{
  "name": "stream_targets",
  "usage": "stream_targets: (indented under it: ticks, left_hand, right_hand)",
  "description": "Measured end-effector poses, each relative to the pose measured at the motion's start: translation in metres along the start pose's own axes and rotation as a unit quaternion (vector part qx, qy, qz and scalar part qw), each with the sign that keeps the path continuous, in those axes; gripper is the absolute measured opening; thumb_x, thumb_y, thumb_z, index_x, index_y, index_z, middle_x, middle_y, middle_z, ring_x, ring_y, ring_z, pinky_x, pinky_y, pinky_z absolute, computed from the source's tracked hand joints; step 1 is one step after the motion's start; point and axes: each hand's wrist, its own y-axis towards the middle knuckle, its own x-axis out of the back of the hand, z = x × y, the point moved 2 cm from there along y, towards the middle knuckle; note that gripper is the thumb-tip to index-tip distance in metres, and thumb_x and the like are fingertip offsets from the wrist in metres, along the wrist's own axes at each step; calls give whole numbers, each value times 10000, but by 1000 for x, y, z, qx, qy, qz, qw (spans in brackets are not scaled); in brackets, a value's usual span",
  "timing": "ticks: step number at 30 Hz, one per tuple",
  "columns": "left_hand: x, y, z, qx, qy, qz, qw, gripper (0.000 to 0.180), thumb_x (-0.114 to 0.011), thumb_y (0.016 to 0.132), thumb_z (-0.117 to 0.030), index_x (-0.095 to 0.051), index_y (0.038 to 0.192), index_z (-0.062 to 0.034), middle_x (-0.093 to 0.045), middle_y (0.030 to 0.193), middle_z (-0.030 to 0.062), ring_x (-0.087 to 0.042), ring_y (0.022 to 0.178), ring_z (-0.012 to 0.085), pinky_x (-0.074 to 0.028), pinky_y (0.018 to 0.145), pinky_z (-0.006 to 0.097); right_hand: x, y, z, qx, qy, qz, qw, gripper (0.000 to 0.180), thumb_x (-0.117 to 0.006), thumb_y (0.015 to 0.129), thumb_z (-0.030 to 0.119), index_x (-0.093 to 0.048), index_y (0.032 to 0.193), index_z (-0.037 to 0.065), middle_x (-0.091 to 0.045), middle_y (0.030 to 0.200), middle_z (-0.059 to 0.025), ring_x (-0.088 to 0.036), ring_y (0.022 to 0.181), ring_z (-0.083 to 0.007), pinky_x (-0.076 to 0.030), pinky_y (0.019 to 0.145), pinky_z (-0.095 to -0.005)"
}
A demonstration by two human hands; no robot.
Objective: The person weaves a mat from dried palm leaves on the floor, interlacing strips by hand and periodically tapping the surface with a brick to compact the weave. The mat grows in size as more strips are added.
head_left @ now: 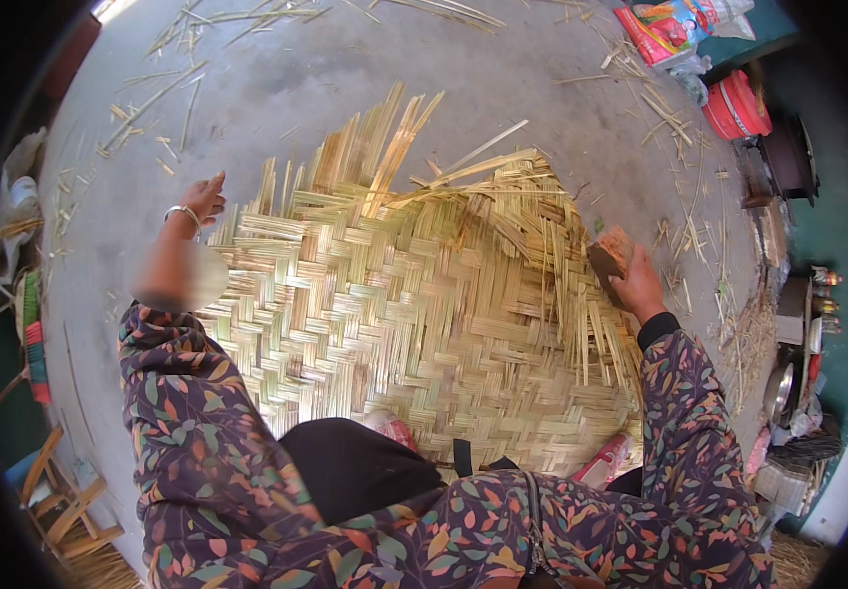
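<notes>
A large woven mat of split bamboo strips (pixel 375 304) lies on the floor in front of me, in a zigzag weave. Loose strip ends stick out along its far edge, and a bundle of strips folds over its far right corner. My right hand (pixel 642 287) is closed around a reddish-brown piece of brick (pixel 612 253) beside the mat's right edge. At the mat's far left edge, my left hand (pixel 207 199) is held out with fingers apart and nothing in it. A bangle circles that wrist.
Loose bamboo strips (pixel 154 106) lie scattered on the grey floor. A red bucket (pixel 736 106) and a colourful plastic bag (pixel 674 31) stand at the far right. Pots and other household items line the right wall. A wooden stool (pixel 65 496) sits at the lower left.
</notes>
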Motion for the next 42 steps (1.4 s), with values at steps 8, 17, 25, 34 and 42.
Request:
stream_targets:
  ticks: [8,17,25,34,42]
  left_hand:
    - [-84,185,34,-62,46,444,893,331,-643,912,-279,-685,1136,-39,-708,995,80,-656,789,147,-545,659,360]
    - [-149,51,-49,-255,-16,355,899,635,-457,987,-463,-385,1418,-3,-396,1376,180,-354,1253,264,-328,1033,381]
    - [-222,-84,-120,-474,109,254,836,806,-334,1007,-563,-182,1561,2,-168,1620,248,-125,1525,354,-129,1234,407]
    - [-301,-143,-170,-538,230,187,789,765,-456,986,-477,-236,1539,4,-248,1608,184,-178,1512,342,-135,1237,430]
    - [-331,-134,-156,-518,353,206,751,762,-457,986,-498,-247,1550,-30,-222,1634,138,-139,1532,263,-122,1242,398]
  right_hand:
    - [-94,103,94,-27,-66,64,995,704,-795,771,263,-357,1247,-13,-565,1182,-322,-574,1091,-491,-489,904,-505]
    - [-99,143,57,-4,-37,123,992,735,-819,764,262,-370,1275,-19,-609,1126,-306,-601,1079,-470,-493,912,-459]
    - [-15,222,54,103,-22,258,960,818,-840,693,250,-436,1375,47,-642,1173,-232,-605,1149,-354,-476,969,-403]
    - [9,331,166,364,135,226,893,889,-856,694,257,-406,1415,-5,-660,1171,-205,-639,1059,-295,-510,921,-378]
    - [-32,258,227,509,-12,215,834,517,-747,747,176,-511,1204,124,-645,1119,-149,-612,1068,-399,-504,845,-488]
